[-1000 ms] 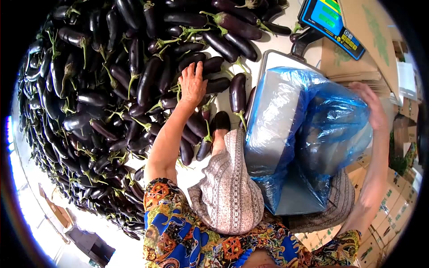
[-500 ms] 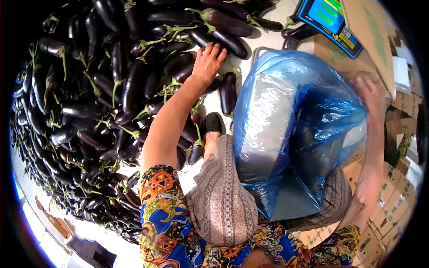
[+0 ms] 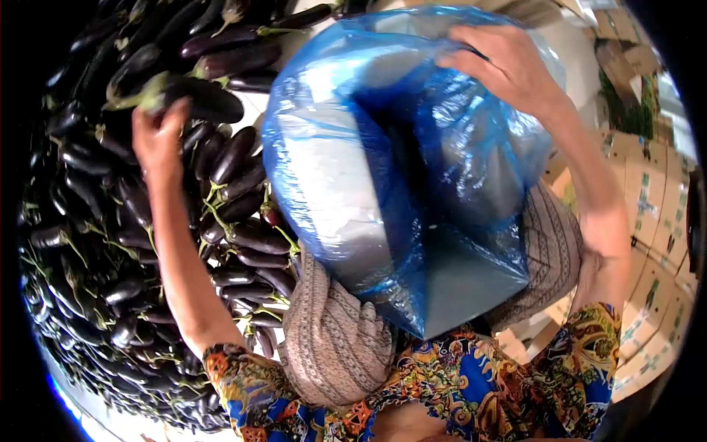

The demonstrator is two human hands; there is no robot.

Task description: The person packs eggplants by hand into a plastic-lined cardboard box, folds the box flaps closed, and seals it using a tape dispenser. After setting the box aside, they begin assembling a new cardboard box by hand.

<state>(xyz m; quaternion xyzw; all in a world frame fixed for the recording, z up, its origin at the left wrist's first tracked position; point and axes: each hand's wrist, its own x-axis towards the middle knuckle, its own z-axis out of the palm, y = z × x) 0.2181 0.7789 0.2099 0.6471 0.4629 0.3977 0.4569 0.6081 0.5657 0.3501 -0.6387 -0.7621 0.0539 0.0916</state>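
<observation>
My left hand (image 3: 157, 140) is closed around the stem end of an eggplant (image 3: 210, 101), lifted above the heap at the left. The eggplant is dark and glossy, and its green cap shows by my fingers. In front of my lap stands a pale container draped inside and out with a blue plastic bag (image 3: 331, 162). At the far right of its rim, my right hand (image 3: 504, 70) grips the bag, its fingertips partly lost in the film. Dark folds hide the inside of the bag.
A large heap of eggplants (image 3: 110, 287) covers the floor on the left, with more (image 3: 243, 59) beyond. Stacked cardboard boxes (image 3: 644, 184) stand at the right. My knee under patterned cloth (image 3: 339, 331) is against the container's near left side.
My left hand has gone left and now holds up an eggplant. My right hand has shifted along the rim to its far side. The view has turned, and the scale display is out of sight.
</observation>
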